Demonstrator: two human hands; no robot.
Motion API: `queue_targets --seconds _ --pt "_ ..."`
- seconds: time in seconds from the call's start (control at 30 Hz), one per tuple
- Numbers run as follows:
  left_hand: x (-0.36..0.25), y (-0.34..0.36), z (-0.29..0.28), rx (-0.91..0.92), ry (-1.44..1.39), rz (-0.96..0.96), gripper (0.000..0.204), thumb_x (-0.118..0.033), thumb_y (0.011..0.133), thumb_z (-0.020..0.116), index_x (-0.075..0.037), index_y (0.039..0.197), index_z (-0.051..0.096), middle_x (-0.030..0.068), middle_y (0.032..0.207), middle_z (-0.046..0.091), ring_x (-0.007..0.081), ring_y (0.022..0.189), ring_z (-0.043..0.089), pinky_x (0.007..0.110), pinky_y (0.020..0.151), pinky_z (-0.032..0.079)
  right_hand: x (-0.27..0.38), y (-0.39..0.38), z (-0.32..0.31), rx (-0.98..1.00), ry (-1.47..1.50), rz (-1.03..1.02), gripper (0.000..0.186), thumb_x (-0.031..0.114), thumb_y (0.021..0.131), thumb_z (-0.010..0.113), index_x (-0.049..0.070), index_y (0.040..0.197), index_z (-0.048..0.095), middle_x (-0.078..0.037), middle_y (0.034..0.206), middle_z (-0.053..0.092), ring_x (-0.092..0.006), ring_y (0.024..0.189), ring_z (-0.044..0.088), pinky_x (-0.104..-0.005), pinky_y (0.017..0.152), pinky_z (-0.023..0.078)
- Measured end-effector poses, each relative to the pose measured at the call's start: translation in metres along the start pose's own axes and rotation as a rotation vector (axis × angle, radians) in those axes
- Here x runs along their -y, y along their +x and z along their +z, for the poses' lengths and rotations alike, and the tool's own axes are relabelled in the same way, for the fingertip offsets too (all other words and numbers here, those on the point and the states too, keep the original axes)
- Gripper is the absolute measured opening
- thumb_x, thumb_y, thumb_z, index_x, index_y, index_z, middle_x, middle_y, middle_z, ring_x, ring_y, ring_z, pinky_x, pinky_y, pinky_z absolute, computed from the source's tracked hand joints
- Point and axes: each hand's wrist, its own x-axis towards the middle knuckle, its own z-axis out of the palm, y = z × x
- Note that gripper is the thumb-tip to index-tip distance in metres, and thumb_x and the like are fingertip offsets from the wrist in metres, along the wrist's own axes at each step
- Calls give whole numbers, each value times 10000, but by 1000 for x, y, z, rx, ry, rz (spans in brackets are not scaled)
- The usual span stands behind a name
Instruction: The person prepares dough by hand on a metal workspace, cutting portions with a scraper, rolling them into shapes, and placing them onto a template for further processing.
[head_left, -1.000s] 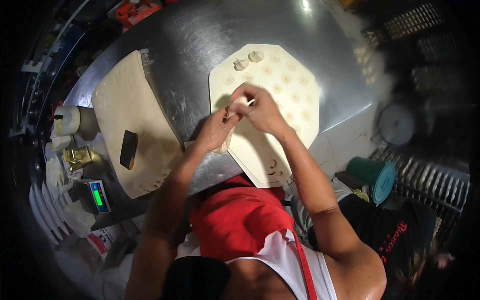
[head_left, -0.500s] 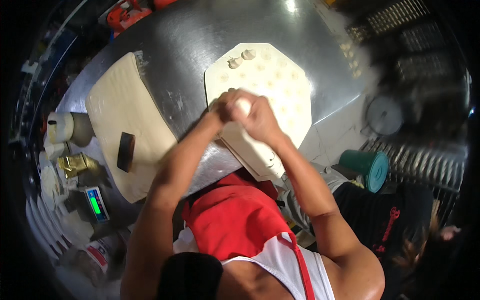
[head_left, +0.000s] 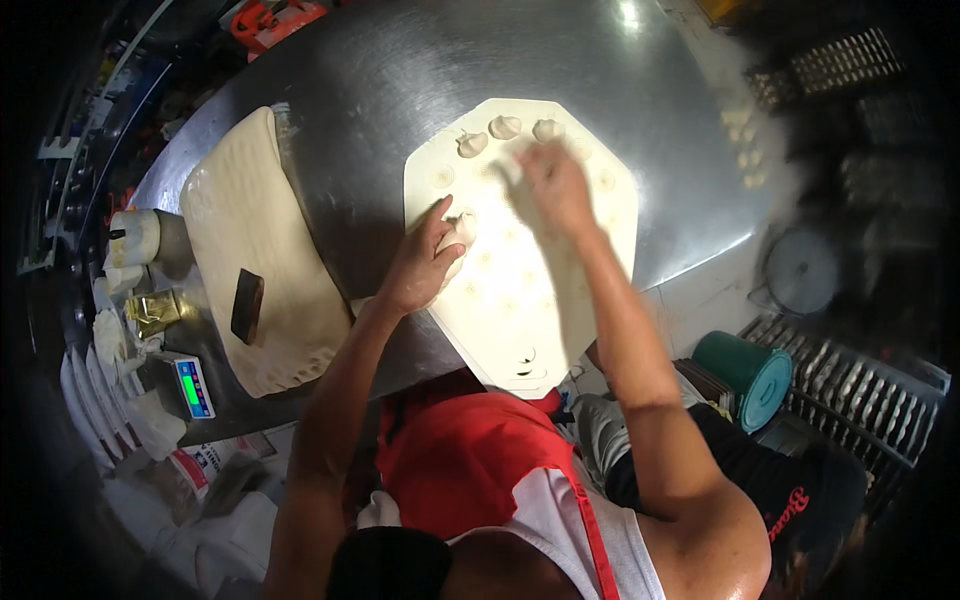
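Note:
My left hand is closed round a lump of pale dough over the left side of a cream eight-sided board marked with round rings. My right hand is blurred over the board's upper middle, just below three pinched dough pieces near the far edge; whether its fingertips hold anything is unclear. A long folded slab of dough lies left of the board with a dark flat tool on it.
The steel table carries a scale, tubs and a gold packet at left. A lidded green bucket and racks stand at right. A co-worker in black is low beside my right arm.
My hands have parted: the right has moved up the board, while the left keeps dough lower left. A third dough piece now shows in the far row.

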Motion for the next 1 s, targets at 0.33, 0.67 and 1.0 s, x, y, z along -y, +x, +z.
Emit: queue_targets --seconds 0.33,0.67,1.0 --pt "-19 -29 -10 143 263 97 405 -337 1110 518 31 1150 683 266 913 740 436 883 736 529 807 550 34 -110 34 199 -216 -80 475 387 967 761 -37 1170 696 -254 871 736 -325 878 739 -425 856 570" --pt "-12 4 -19 150 346 418 386 -275 979 658 69 1150 625 313 1030 733 520 1027 706 560 873 574 55 -147 65 36 148 -447 233 234 1006 706 4 1042 700 -129 848 712 -180 813 644 -361 833 552" --pt "1 17 -2 106 73 41 550 -90 1013 521 50 1535 419 184 1239 638 264 1076 659 382 1054 496 -23 6 7 -199 -125 -133 219 144 992 686 -28 1120 730 -248 1116 747 -397 1009 741 -474 940 560"
